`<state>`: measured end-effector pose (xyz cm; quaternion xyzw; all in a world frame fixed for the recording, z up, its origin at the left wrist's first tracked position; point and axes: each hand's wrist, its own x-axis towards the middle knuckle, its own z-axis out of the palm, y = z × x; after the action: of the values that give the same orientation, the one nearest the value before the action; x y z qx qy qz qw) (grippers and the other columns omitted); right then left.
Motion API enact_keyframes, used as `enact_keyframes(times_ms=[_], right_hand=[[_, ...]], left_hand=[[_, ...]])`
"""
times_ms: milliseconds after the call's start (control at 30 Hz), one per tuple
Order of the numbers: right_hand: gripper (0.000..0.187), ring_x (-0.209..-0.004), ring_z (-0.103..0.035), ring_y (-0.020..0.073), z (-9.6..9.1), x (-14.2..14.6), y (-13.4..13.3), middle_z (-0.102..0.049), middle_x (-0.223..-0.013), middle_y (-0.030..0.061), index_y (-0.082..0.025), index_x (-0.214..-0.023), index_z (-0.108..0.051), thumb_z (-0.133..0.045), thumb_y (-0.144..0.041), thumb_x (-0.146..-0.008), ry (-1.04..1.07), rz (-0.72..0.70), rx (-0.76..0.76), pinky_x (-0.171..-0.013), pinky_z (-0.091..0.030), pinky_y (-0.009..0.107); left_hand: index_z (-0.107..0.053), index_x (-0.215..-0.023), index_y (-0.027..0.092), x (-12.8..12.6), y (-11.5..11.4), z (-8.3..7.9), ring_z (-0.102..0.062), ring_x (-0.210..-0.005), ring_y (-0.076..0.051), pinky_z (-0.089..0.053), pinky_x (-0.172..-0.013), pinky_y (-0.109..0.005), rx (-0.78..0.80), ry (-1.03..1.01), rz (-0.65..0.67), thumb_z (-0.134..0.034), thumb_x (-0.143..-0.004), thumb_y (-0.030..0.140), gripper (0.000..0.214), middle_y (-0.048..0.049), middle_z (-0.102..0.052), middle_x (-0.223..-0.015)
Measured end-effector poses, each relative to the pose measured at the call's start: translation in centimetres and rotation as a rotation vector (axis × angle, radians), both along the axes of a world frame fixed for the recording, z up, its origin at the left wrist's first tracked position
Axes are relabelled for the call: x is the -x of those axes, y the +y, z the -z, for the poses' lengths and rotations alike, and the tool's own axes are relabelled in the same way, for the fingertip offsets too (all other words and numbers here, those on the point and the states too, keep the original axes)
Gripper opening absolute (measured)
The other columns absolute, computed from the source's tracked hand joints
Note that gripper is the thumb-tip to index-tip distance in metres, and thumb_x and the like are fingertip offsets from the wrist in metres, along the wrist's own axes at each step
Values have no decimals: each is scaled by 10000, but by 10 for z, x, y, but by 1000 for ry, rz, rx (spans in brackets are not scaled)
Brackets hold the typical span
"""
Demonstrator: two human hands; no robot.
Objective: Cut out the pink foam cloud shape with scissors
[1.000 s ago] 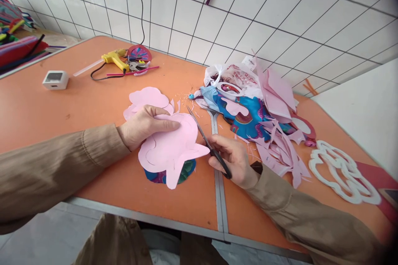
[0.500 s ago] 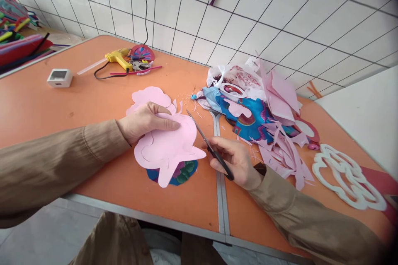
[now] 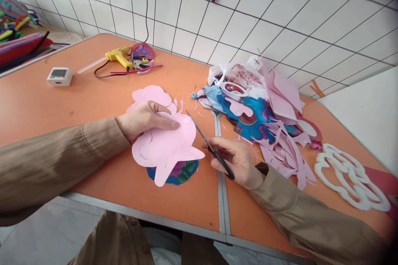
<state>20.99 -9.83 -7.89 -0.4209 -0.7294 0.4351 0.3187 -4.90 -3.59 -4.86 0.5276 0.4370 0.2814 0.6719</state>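
Between the thumb and fingers of my left hand (image 3: 149,121) is a pink sheet (image 3: 169,143) of paper or felt, partly cut, with curved lines drawn on it. A narrow pointed flap sticks out toward the right from its lower edge. My right hand (image 3: 234,159) is closed around black-handled scissors (image 3: 214,151), whose blades point up and left along the sheet's right edge. Beneath the sheet lies a blue patterned fabric piece (image 3: 188,172), mostly covered. A pink cloud-shaped cutout (image 3: 152,94) rests on the table just behind my left hand.
On the orange table (image 3: 102,165) lie a yellow glue gun (image 3: 120,56) and a small white box (image 3: 60,76). To the right are blue patterned fabric (image 3: 255,118), pink scraps (image 3: 290,153), folded pink sheets (image 3: 281,95) and white cloud-shaped outlines (image 3: 351,178). A tiled wall stands behind.
The lower part of the pink sheet has shifted slightly left. Both hands keep nearly the same position and grip, and the scissors have barely moved.
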Motion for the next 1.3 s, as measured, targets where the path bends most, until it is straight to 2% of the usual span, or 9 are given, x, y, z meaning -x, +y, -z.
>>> enact_keyframes(times_ms=[200,367,500,600,967,1167,1300], right_hand=[[401,-497,-386,106,-1,-2,2,-431,-596,-28,-157,-932,-655,-679,-535,-800,-14,-32,-27,-457,-311,241],[400,-506,-382,107,0,-3,3,-443,-600,-20,-153,-925,-676,-687,-533,-799,-45,-41,-82,-454,-312,243],[428,-533,-414,120,0,-1,3,-473,-612,-7,-154,-931,-678,-688,-560,-798,-39,-39,-97,-472,-366,251],[401,-551,-441,123,-1,-1,2,-499,-626,1,-156,-929,-670,-694,-536,-805,-34,-44,-82,-488,-396,250],[342,-499,-369,89,11,-6,2,-442,-598,-29,-157,-955,-685,-695,-474,-825,-4,-57,-80,-439,-302,227],[378,-498,-372,90,8,-6,0,-448,-600,-28,-166,-959,-668,-684,-521,-830,8,-56,7,-450,-309,231],[470,-532,-495,126,2,-6,2,-561,-666,10,-195,-1009,-598,-650,-624,-826,153,-36,90,-483,-405,254]], left_hand=[[-440,-444,155,3,2,-6,-402,-416,-52,-292,-378,-194,15,7,36,-852,-587,232,443,41,-424,-462],[-404,-427,159,5,4,-11,-348,-395,-37,-227,-352,-199,42,-1,79,-889,-557,232,508,62,-377,-440],[-395,-432,162,7,6,-10,-356,-386,-38,-235,-353,-202,66,7,102,-921,-510,240,537,63,-387,-429],[-408,-437,157,8,7,-10,-364,-389,-37,-266,-362,-195,69,15,115,-921,-530,264,532,58,-402,-433],[-475,-449,138,10,7,-10,-411,-394,-48,-291,-349,-175,83,38,118,-926,-538,292,485,36,-461,-438],[-480,-450,137,10,8,-9,-408,-396,-46,-299,-351,-172,82,40,136,-912,-558,286,470,38,-456,-441],[-450,-438,139,10,7,-10,-380,-401,-30,-291,-361,-163,63,34,127,-915,-532,237,484,49,-432,-443]])
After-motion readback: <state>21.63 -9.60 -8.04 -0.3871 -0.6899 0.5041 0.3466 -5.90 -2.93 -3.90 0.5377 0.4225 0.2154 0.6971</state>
